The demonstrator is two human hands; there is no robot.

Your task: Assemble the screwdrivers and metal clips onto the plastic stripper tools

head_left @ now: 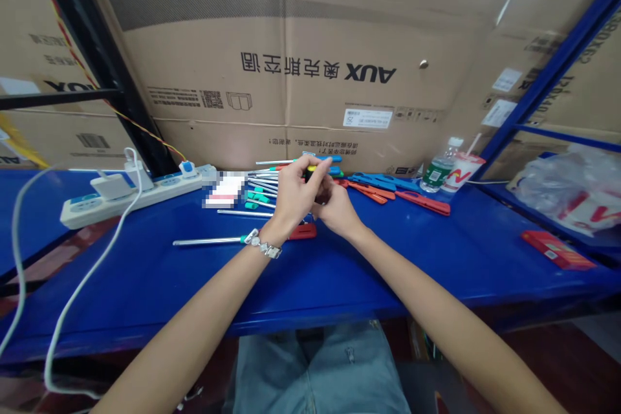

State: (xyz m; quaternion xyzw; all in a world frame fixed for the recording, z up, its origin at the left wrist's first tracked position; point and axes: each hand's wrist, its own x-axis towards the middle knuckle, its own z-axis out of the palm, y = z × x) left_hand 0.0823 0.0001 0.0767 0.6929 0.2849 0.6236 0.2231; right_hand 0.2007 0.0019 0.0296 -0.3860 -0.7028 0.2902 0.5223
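Glossy blue table (388, 284): white plastic power strip (80, 212) left; silver metal rods (208, 242), flat red plastic pieces (424, 202), flat blue plastic pieces (373, 180) mid; green-labelled clear bottle (433, 174), red-white cup (460, 171) right.

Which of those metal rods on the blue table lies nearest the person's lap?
The silver rod reaching farthest left, in line with the bracelet; the others lie farther back, nearer the cardboard.

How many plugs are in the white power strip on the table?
3 visible: a wide white plug toward the left end of the power strip, a second white plug just right of it, and a blue-and-white plug toward the right end.
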